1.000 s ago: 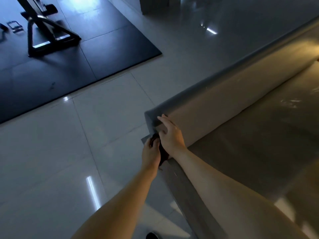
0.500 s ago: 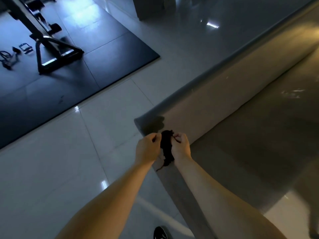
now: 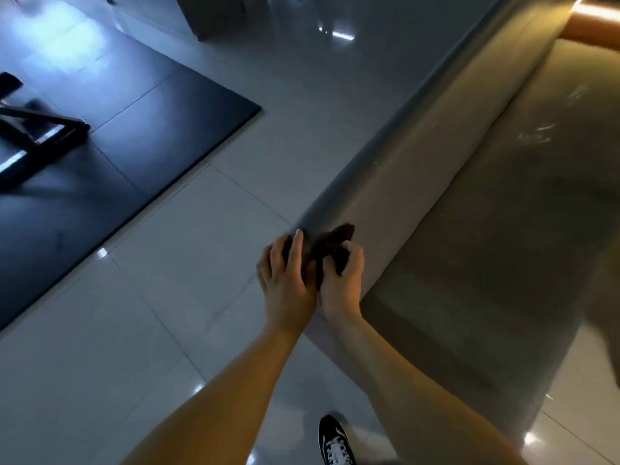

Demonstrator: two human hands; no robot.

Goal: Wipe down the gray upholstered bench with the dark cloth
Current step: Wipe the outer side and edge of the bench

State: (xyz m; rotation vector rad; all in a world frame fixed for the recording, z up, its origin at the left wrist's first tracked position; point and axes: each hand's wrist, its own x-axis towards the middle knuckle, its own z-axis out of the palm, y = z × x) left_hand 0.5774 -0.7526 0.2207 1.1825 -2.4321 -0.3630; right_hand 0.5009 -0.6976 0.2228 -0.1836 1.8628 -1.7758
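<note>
The gray upholstered bench [image 3: 469, 203] runs from the middle of the view up to the far right, with a raised padded edge along its left side. A small dark cloth [image 3: 330, 246] lies bunched on the near end of that padded edge. My left hand [image 3: 288, 280] lies over the cloth's left part, fingers fairly straight and pointing away from me. My right hand [image 3: 344, 280] grips the cloth's right part with curled fingers. Both hands hide much of the cloth.
A glossy light tiled floor [image 3: 151, 313] spreads to the left. A black rubber mat [image 3: 117, 146] with a dark metal equipment frame [image 3: 40, 129] lies at the far left. My black shoe [image 3: 335, 441] shows at the bottom. An orange-brown surface [image 3: 593, 25] sits at top right.
Both hands have shifted with the cloth up onto the end of the padded edge. My left hand has gone from pinching the cloth to lying flatter over it.
</note>
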